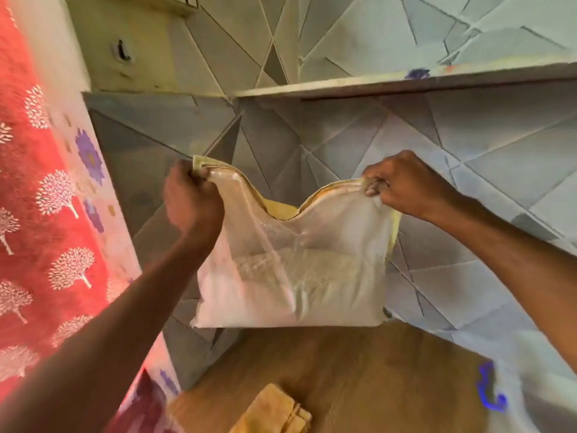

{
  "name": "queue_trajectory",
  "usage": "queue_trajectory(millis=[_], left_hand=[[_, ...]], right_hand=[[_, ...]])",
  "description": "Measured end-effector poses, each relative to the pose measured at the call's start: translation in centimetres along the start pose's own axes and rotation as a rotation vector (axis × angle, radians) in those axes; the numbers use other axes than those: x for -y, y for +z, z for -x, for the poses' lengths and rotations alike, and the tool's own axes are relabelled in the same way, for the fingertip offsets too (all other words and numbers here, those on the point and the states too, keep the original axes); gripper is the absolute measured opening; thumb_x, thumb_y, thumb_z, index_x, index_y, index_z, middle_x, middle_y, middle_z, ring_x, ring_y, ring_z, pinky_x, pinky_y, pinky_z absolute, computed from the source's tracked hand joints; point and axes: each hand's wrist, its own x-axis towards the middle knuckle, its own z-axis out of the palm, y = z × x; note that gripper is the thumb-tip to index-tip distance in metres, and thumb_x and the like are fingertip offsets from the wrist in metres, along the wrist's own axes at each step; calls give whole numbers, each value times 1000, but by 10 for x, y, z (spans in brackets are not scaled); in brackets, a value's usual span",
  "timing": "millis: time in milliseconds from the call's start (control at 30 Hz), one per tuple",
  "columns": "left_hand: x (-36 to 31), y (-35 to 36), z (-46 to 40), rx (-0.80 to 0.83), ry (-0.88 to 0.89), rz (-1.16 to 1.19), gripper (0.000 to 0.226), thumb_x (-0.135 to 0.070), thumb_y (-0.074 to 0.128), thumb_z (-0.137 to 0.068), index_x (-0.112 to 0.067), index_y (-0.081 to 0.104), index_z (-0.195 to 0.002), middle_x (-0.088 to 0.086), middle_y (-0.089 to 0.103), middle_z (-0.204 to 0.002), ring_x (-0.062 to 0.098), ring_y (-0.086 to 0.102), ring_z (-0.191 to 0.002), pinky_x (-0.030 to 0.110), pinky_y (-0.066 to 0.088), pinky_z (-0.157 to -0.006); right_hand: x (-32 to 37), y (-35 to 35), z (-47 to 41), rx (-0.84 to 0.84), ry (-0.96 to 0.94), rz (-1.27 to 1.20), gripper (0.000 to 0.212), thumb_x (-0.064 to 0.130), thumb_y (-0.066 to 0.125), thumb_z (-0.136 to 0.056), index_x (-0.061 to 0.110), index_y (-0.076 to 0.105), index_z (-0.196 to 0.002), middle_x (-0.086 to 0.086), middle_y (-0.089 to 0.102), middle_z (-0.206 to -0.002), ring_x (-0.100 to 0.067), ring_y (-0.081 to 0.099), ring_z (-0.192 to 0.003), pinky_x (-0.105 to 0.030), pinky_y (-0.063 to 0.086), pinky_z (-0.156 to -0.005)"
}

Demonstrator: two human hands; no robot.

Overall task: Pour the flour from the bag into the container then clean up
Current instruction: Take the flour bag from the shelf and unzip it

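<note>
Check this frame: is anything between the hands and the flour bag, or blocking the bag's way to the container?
Nothing between them: the left hand and right hand already grip the flour bag by its top corners. No container is in view, so that path cannot be judged.

Both bare arms reach up from the lower corners of the frame toward its middle. The left hand (190,198), left of centre, is a closed fist, knuckles up, gripping one top corner of the translucent plastic flour bag (290,270). The right hand (402,185), right of centre, pinches the opposite top corner, fingers curled under.
</note>
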Motion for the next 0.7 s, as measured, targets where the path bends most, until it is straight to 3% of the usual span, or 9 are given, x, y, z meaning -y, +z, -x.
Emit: queue_trajectory(millis=[133,267,333,467,567,633,700], left_hand=[[18,40,47,151,-105,-6,28,-4,45,-83,-10,69,-96,8,68,-90,29,63,-88,27,39,-71],[33,76,94,292,-176,-27,31,0,45,-84,-8,70,-101,12,70,-94,29,63,-88,26,38,-72],[41,92,119,348,-197,-35,30,-2,47,-86,-8,70,-104,14,73,-103,32,66,-97,30,44,-75],[62,114,166,461,-258,-12,25,-3,49,-93,-7,67,-111,21,71,-110,38,66,-104,46,55,-90],[74,120,201,547,-213,-1,21,2,49,-92,-5,67,-99,21,71,-94,41,65,-92,47,55,-81],[78,117,227,607,-185,10,18,6,50,-89,-7,60,-84,7,61,-70,36,56,-73,39,44,-66],[80,108,250,657,-142,25,21,7,50,-89,-9,49,-76,-6,45,-60,23,40,-60,37,31,-59]], right_hand=[[-27,21,53,88,139,54,22,10,67,-79,18,76,-98,-12,76,-94,-36,69,-91,-43,58,-76],[-54,39,92,202,273,101,20,11,65,-81,18,75,-96,-15,74,-96,-37,69,-92,-33,50,-71],[-67,48,108,253,318,130,23,9,66,-83,18,76,-102,-16,73,-99,-36,68,-96,-31,45,-72],[-94,70,131,318,383,192,27,10,64,-85,21,75,-107,-16,70,-104,-36,65,-104,-36,51,-81],[-119,93,143,372,420,217,31,10,67,-86,20,73,-115,-15,69,-111,-35,64,-110,-36,51,-86],[-138,110,150,407,445,232,34,12,70,-86,22,71,-118,-13,69,-114,-33,64,-112,-35,51,-87],[-155,128,155,414,454,246,33,12,70,-86,22,72,-117,-12,71,-113,-32,66,-109,-34,52,-84]])
